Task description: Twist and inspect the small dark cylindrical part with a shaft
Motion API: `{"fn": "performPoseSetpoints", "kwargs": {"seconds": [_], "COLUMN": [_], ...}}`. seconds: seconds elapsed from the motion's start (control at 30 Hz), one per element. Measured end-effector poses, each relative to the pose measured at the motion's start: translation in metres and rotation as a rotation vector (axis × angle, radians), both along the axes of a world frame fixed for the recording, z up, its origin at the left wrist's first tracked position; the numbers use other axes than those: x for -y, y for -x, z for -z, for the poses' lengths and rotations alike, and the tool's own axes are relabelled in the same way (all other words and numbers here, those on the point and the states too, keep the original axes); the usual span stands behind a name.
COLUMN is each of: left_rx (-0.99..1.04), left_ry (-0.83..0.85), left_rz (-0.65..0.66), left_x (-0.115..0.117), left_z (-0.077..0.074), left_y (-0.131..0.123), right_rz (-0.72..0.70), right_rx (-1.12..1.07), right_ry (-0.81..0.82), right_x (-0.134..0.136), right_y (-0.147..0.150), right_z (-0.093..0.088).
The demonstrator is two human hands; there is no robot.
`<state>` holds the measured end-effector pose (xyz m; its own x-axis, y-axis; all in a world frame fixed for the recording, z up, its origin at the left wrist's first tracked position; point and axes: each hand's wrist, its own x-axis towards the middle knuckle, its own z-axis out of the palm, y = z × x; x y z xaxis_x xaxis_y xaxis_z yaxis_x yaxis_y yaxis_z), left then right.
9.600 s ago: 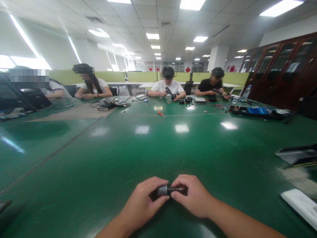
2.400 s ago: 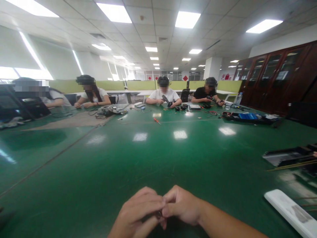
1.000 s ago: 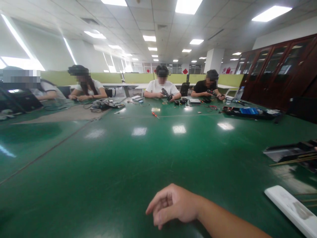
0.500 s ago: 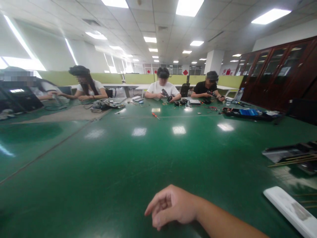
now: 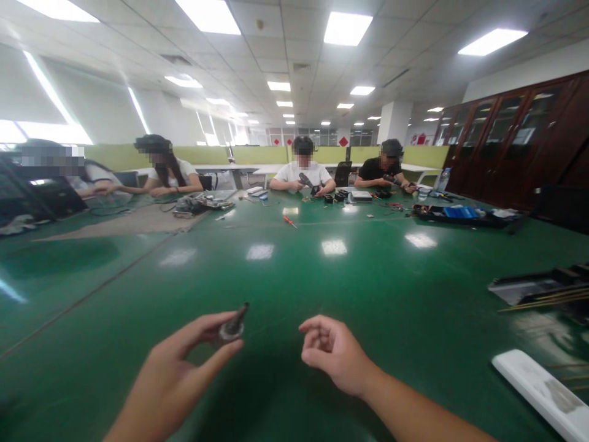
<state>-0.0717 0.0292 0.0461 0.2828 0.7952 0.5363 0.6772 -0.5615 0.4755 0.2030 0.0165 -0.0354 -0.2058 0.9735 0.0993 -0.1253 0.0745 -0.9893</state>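
In the lower left of the head view, my left hand point(image 5: 186, 362) is closed on a small metal part with a shaft point(image 5: 234, 326). Thumb and fingers grip its round, silvery base, while the dark narrow shaft points up and to the right. What the part belongs to is not clear. To its right, my right hand point(image 5: 338, 353) hovers over the green tabletop point(image 5: 285, 276) with loosely curled fingers. A gap shows between thumb and index finger, and nothing is visible in it.
A white bar-shaped object point(image 5: 538, 393) lies at the lower right, near a dark tray-like piece point(image 5: 529, 288) and thin brass-coloured rods point(image 5: 543, 299). Further off are a red screwdriver point(image 5: 289, 221) and a black tray with blue items point(image 5: 460, 213). Several people sit across the table.
My left hand has come into view holding the metal part. My right hand has shifted up and slightly right in the picture, its fingers still loosely curled. The view has tilted up slightly.
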Motion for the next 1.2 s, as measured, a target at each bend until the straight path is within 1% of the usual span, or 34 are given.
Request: {"fn": "performPoseSetpoints", "kwargs": {"seconds": [0.1,0.17,0.23,0.3,0.37,0.47,0.6,0.73,0.97,1.2], "left_rx": [-0.043,-0.051,-0.048,-0.034,-0.021,-0.001,0.037,0.049,0.054,0.059], "left_ry": [0.029,0.041,0.042,0.042,0.068,0.121,0.151,0.188,0.203,0.222], "left_rz": [0.186,0.260,0.282,0.265,0.262,0.297,0.330,0.376,0.356,0.341], "left_x": [-0.010,-0.011,-0.011,-0.011,-0.011,-0.012,-0.011,-0.009,-0.005,-0.005], "left_z": [0.011,0.025,0.042,0.056,0.064,0.065,0.062,0.064,0.064,0.067], "left_y": [-0.047,-0.064,-0.069,-0.065,-0.060,-0.057,-0.064,-0.068,-0.068,-0.071], "right_rz": [0.129,0.152,0.146,0.133,0.117,0.102,0.124,0.137,0.148,0.173], "right_rx": [0.142,0.217,0.282,0.336,0.370,0.400,0.458,0.494,0.526,0.535], "right_ry": [-0.059,-0.076,-0.095,-0.123,-0.148,-0.162,-0.195,-0.234,-0.221,-0.196], "right_x": [-0.002,-0.001,0.000,0.002,0.005,0.007,0.009,0.011,0.013,0.012], "right_y": [-0.003,-0.004,-0.004,-0.003,-0.002,-0.002,-0.002,-0.003,-0.004,-0.003], "right_z": [0.000,0.002,0.004,0.006,0.005,0.002,-0.005,-0.009,-0.008,-0.010]}}
